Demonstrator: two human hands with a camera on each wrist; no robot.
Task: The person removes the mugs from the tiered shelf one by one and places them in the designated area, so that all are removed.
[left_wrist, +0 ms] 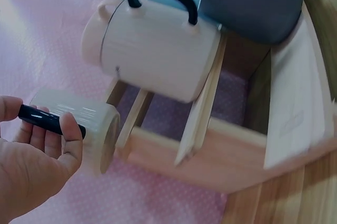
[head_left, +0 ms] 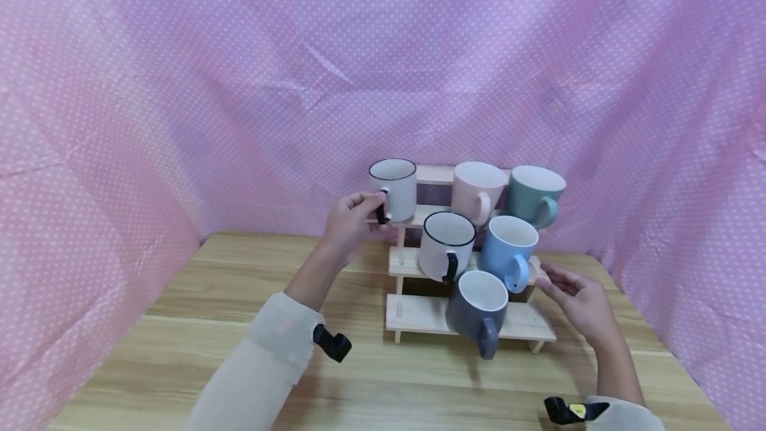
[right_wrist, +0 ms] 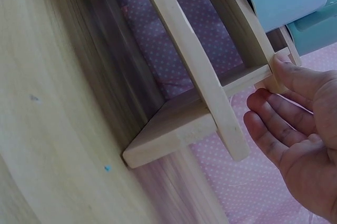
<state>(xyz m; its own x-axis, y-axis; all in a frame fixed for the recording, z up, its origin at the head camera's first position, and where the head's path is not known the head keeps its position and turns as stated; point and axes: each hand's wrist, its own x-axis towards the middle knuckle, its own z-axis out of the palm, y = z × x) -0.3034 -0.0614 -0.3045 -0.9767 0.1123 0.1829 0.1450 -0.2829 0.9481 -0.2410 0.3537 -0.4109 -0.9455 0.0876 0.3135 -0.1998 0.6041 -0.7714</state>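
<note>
My left hand (head_left: 348, 223) grips the black handle (left_wrist: 46, 120) of a white mug with a dark rim (head_left: 399, 193). That mug is upright at the left end of the upper part of a three-tier wooden rack (head_left: 413, 314). My right hand (head_left: 577, 301) pinches the right end of the middle shelf, thumb on its edge and fingers beside it. Another black-rimmed white mug (head_left: 439, 255) and a light blue mug (head_left: 503, 251) stand on the middle tier. A pink mug (head_left: 473, 195) and a green mug (head_left: 526, 195) are on the top tier, a dark grey mug (head_left: 473, 314) on the bottom one.
The rack stands on a wood-grain table (head_left: 353, 384). Behind and around it hangs a pink dotted cloth (head_left: 287, 118). The grey mug's handle sticks out past the front of the lowest shelf.
</note>
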